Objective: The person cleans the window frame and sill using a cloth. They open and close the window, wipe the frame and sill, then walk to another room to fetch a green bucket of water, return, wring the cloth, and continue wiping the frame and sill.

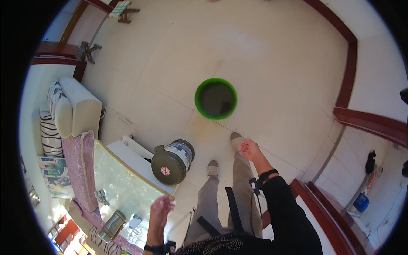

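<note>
My right hand [249, 149] hangs in the air above my right shoe [236, 140], its fingers loosely curled with nothing visible in them. My left hand [161, 212] is near the corner of the glass-topped table [127, 181]; its fingers are bent, nothing shows in them, and whether it touches the edge I cannot tell. Ahead of my feet, a round green plastic basin [197, 99] stands on the tiled floor, holding dark liquid. To the left, a lidded dark green bin [169, 167] with a patterned side stands beside the table.
At left stand a cream sofa [84, 111] and cushions. On the table are a metallic canister [112, 225] and a white cup [135, 222]. Folding stools [88, 51] are at the upper left. Dark red door frames [366, 121] edge the right side, with a black cat-like shape [370, 162] beyond.
</note>
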Motion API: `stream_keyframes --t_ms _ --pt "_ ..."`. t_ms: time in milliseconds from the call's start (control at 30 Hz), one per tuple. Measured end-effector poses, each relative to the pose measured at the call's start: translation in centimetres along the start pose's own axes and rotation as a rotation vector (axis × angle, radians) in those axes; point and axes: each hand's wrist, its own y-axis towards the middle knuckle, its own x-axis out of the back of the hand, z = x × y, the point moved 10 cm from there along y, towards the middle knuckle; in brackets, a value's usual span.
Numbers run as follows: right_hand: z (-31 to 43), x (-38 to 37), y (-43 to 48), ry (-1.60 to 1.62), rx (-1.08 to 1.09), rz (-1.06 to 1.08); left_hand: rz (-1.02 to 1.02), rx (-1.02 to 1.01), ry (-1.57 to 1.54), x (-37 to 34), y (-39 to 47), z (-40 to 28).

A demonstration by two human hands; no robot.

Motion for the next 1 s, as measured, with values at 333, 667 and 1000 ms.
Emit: stream_keyframes --t_ms 333,667,1000 --pt "3.0 -10.3 17.3 0.661 -0.225 -0.030 -0.173 0.286 -0.451 -3.1 -0.1 13.1" --pt "10.9 -4.9 15.9 0.089 0.226 -0.216 -0.297 0.208 -0.601 -3.3 -3.4 15.2" --pt "13.7 -17.1 5.1 -0.488 0.189 -0.036 -0.425 -0.034 -0.675 -3.0 -12.7 17.0"
